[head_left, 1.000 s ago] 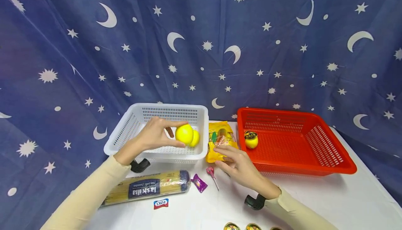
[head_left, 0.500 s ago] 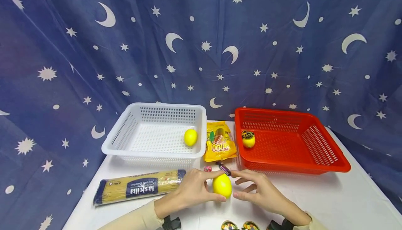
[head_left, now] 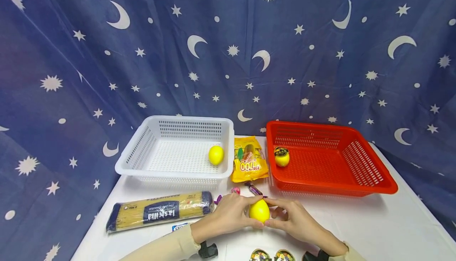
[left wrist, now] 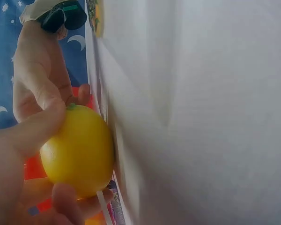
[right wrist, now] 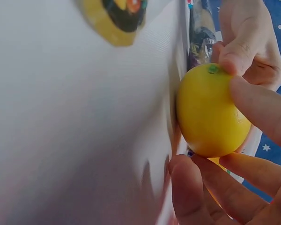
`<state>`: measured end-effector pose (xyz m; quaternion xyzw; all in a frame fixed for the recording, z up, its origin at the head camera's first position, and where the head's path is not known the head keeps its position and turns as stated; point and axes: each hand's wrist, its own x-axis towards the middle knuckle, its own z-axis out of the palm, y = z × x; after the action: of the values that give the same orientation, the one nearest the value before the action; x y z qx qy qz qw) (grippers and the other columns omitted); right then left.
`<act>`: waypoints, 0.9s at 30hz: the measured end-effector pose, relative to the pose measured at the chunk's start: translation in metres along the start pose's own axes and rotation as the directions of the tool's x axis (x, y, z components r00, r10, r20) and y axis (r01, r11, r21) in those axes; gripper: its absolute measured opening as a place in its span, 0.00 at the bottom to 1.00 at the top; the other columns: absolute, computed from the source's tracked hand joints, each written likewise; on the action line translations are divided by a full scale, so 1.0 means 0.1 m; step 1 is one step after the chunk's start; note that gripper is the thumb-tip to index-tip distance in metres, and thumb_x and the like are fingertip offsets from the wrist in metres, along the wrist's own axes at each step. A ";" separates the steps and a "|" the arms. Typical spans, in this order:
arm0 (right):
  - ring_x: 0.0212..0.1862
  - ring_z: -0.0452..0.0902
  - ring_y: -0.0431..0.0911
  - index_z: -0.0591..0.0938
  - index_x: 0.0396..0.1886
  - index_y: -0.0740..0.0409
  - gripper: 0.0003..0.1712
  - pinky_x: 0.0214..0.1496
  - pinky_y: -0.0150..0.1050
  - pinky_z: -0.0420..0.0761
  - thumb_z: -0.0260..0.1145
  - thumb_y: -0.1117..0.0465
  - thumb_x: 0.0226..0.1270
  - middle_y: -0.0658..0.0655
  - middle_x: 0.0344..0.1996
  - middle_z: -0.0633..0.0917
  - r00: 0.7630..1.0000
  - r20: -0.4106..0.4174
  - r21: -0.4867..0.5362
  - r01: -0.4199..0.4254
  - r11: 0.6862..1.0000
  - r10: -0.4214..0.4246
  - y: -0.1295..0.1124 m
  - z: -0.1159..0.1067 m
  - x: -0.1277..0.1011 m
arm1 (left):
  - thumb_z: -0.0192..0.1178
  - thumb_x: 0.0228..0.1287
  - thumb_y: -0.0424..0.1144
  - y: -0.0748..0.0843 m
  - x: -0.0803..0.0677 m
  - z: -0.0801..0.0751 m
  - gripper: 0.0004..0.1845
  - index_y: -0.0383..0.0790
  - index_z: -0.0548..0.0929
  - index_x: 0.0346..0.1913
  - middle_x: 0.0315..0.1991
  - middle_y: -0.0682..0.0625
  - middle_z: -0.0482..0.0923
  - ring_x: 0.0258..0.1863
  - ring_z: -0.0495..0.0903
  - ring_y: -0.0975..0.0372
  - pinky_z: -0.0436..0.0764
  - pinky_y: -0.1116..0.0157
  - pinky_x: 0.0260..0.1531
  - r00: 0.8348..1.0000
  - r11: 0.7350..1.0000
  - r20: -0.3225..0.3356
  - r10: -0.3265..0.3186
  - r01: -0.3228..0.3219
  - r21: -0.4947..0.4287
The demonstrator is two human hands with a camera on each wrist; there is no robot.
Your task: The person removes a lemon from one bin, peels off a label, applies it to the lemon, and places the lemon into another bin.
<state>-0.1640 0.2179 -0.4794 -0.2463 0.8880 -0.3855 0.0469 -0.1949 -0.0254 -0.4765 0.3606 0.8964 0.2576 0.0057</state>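
A yellow lemon (head_left: 259,210) rests on the white table (head_left: 356,221) near its front edge. My left hand (head_left: 248,212) grips the lemon from the left with thumb and fingers, and my right hand (head_left: 272,214) grips it from the right. In the left wrist view the lemon (left wrist: 77,152) touches the tabletop with my left thumb across it. The right wrist view shows the lemon (right wrist: 210,112) with its green stem end up and fingers of both hands around it. A second lemon (head_left: 215,155) lies in the white basket (head_left: 142,150).
A red basket (head_left: 356,162) at the right holds a stickered yellow fruit (head_left: 282,157). A yellow candy bag (head_left: 249,160) lies between the baskets. A spaghetti pack (head_left: 160,210), small wrapped sweets (head_left: 253,189) and gold-rimmed pieces (head_left: 260,255) lie on the table.
My left hand brought the lemon from over the white basket down to the table's front. My right hand left the candy bag and now holds the lemon too.
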 end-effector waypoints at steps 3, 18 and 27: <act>0.38 0.82 0.33 0.81 0.65 0.61 0.38 0.35 0.30 0.83 0.75 0.43 0.61 0.51 0.42 0.90 1.000 -0.002 -0.005 -0.006 1.000 0.006 0.00 0.00 0.00 | 0.73 0.51 0.66 0.00 -0.01 0.01 0.41 0.56 0.80 0.68 0.14 0.63 0.55 0.16 0.54 0.72 0.59 0.72 0.17 1.000 1.000 -0.009 -0.005 0.006 0.010; 0.41 0.84 0.37 0.80 0.67 0.57 0.39 0.36 0.30 0.82 0.75 0.42 0.61 0.56 0.54 0.88 0.997 -0.018 -0.058 -0.072 0.996 0.071 -0.09 -0.16 -0.14 | 0.72 0.57 0.61 0.15 -0.30 -0.11 0.35 0.49 0.82 0.65 0.53 0.57 0.89 0.43 0.89 0.65 0.80 0.70 0.31 0.972 0.984 -0.220 0.081 -0.043 0.174; 0.32 0.73 0.30 0.88 0.54 0.49 0.22 0.33 0.27 0.77 0.74 0.46 0.64 0.39 0.34 0.83 0.936 0.220 -0.037 -0.274 0.961 0.275 -0.12 -0.34 -0.58 | 0.63 0.67 0.63 0.31 -0.52 -0.07 0.18 0.57 0.89 0.49 0.35 0.64 0.84 0.30 0.76 0.74 0.63 0.80 0.22 0.949 0.889 0.136 0.285 -0.314 0.333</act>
<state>-0.1175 0.2610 -0.4535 -0.1620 0.9038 -0.3425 0.1990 -0.1379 -0.0435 -0.4652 0.5002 0.8604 0.0762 -0.0612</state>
